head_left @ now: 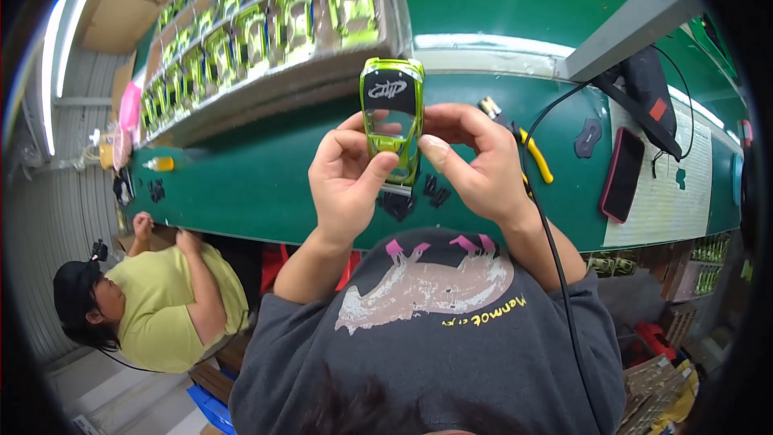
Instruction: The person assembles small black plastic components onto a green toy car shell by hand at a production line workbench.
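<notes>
Between my two hands, above the green table, is a shiny green toy car body shell (392, 105) with a black hood panel and open window gaps. My left hand (348, 173) grips its left side, the thumb lying over the lower part. On the opposite edge, the fingers of my right hand (475, 157) are closed, with the thumb, wrapped in a pale covering at its tip, against the shell's side. Small black parts (398, 205) lie on the table just below the shell, partly hidden by it and my hands.
A cardboard box (266, 84) with rows of green shells stands at the upper left. Yellow-handled pliers (538, 157), a black flat part (589, 138), a phone (622, 175) and a black cable (555, 234) are at the right. A co-worker (165, 298) sits at the left.
</notes>
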